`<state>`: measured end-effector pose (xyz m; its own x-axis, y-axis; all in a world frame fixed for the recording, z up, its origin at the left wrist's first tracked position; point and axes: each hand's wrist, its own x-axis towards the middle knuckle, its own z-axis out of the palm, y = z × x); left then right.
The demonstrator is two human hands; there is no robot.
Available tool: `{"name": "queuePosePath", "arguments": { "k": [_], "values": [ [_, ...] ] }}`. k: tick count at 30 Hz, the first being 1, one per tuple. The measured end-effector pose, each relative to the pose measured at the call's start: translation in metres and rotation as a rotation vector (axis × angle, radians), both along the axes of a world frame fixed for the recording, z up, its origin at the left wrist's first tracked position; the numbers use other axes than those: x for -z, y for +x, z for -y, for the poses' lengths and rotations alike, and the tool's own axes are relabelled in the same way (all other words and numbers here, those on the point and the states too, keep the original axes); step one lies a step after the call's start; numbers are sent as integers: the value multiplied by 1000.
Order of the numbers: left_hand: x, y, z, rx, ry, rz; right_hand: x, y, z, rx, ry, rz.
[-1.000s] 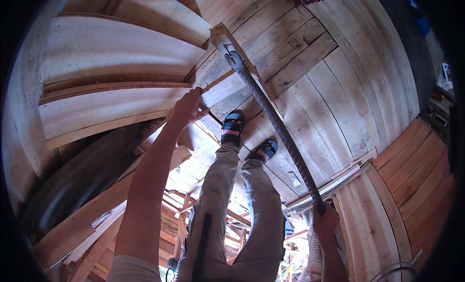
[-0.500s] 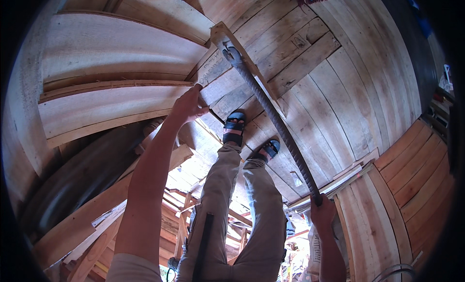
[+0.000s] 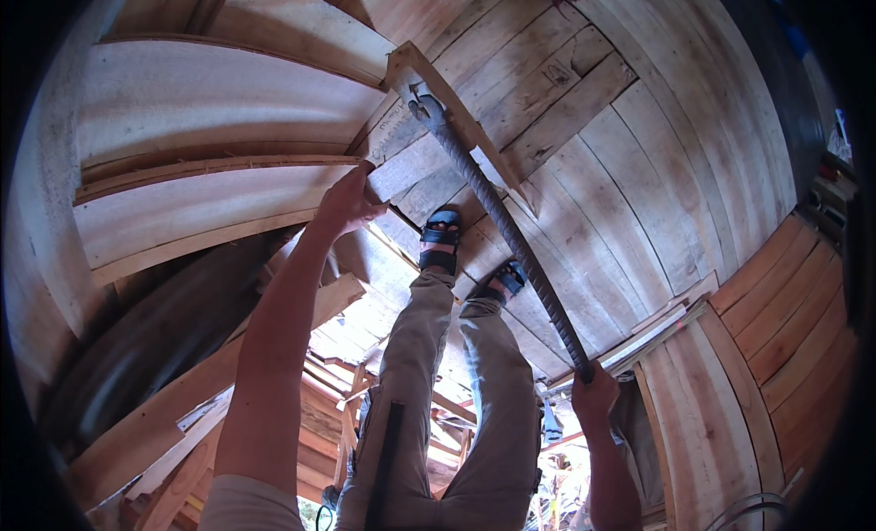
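Note:
My right hand (image 3: 595,396) is closed round the lower end of a long crowbar (image 3: 511,230), a dark bar with a ribbed shaft. The bar slants up and left, and its split claw meets the face of a short wooden plank (image 3: 461,120), where a small nail seems to stand in the claw. My left hand (image 3: 349,201) is closed on the end of a pale wooden board (image 3: 406,169), thumb and fingers on opposite edges. How this board joins the short plank is hard to tell.
My sandalled feet (image 3: 441,230) stand on the plank floor (image 3: 602,193). Curved-looking boards (image 3: 228,93) rise at the left, above a dark rounded surface (image 3: 155,321). Wooden panelling (image 3: 703,403) borders the right, and bright gaps open between timbers below my legs.
My right hand and the crowbar have shifted slightly left. The claw and the short plank have moved a little left too. My left hand keeps its grip, nearly in place.

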<state>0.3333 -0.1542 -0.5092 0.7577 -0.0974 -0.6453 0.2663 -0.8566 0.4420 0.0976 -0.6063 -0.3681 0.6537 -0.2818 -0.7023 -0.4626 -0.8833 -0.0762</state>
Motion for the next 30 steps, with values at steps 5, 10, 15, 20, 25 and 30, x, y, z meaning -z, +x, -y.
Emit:
{"name": "queuePosePath", "arguments": {
  "k": [5,10,15,20,25,30],
  "values": [
    [0,1,6,-7,43,10,9,-9,2,-10,-22,27],
    [8,0,11,-1,61,119,14,0,8,-11,-24,78],
    [10,15,16,74,44,213,33,-10,21,-41,-105,53],
    [7,29,24,27,74,126,21,11,4,59,-55,33],
    [12,34,17,30,83,78,27,6,-8,104,-4,29],
    [15,45,13,87,94,86,45,-22,7,37,-80,-99]
  ]
}}
